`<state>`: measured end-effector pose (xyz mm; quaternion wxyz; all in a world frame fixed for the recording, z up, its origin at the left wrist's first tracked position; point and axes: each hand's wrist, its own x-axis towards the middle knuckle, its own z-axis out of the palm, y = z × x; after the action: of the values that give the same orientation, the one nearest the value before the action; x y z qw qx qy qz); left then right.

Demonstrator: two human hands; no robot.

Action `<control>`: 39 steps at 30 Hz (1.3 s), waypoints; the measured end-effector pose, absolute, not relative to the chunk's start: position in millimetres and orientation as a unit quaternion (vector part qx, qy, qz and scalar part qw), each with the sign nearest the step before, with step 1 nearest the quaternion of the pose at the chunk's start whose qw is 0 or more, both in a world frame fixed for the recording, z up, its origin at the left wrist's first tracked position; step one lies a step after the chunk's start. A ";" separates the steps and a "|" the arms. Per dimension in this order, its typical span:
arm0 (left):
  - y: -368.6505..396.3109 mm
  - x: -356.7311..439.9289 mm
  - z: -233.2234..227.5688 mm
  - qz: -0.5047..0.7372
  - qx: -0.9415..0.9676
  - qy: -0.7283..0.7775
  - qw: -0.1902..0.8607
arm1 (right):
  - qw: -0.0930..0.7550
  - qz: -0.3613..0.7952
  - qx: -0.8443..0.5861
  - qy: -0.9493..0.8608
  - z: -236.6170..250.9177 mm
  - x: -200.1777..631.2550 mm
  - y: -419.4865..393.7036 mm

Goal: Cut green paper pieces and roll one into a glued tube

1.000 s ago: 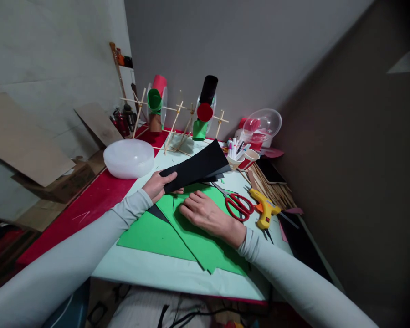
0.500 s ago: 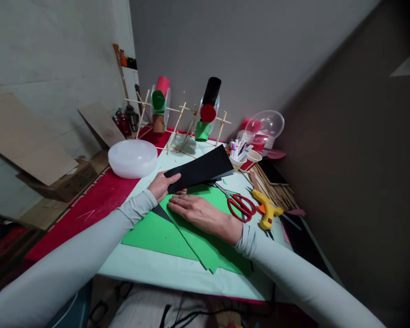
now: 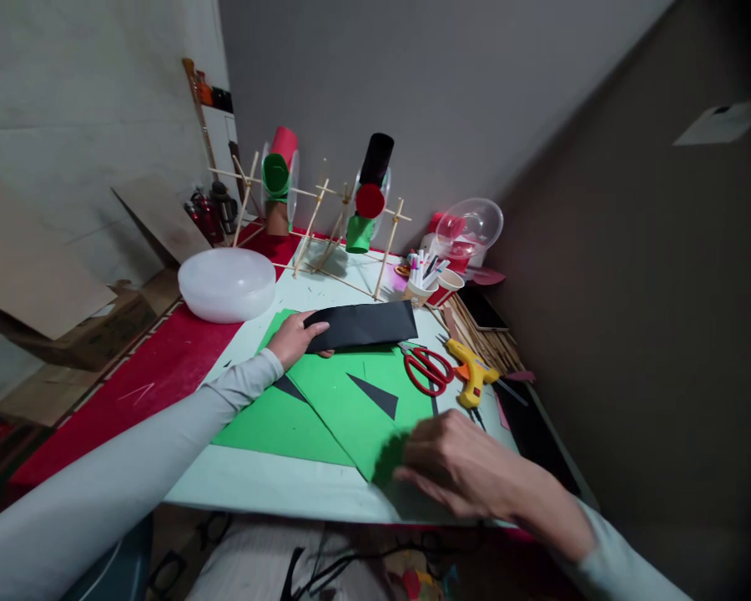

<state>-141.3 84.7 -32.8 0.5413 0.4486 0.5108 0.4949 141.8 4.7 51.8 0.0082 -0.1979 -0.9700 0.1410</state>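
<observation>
The left hand [image 3: 291, 340] grasps a black sheet [image 3: 364, 325] over green sheets [image 3: 335, 401]; the blurred right hand [image 3: 458, 461] is half-curled near the bench's [image 3: 256, 480] front edge, and I cannot tell if it holds anything. Just beyond it lie red-handled scissors [image 3: 430, 371] and a glue gun [image 3: 474, 373]. Left of the left hand, a pale scrawl [image 3: 140, 391] marks red covering [image 3: 168, 359]. A grey wall [image 3: 425, 100] rises beyond both hands.

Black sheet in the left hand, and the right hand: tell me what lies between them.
In the head view, a dark triangular piece lies on a green sheet between the black sheet and the right hand.
</observation>
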 end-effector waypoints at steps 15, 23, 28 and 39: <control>85.2 -146.4 -31.6 0.626 0.322 0.485 0.518 | -0.004 0.113 -0.433 -0.894 20.6 84.3 0.3; 90.2 -159.9 -13.3 0.694 0.281 0.466 0.471 | 0.021 0.173 -0.384 -0.907 21.8 99.3 43.7; 90.8 -165.6 -7.9 0.708 0.280 0.471 0.446 | 0.021 0.159 -0.371 -0.915 21.1 79.0 45.0; 92.4 -168.7 -16.9 0.685 0.331 0.487 0.429 | -0.018 0.227 -0.359 -0.905 35.0 91.5 63.2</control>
<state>-168.7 92.4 -16.9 0.4286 0.3308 0.4872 0.6852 91.5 63.2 35.0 -0.0182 -0.3589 -0.9051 0.2271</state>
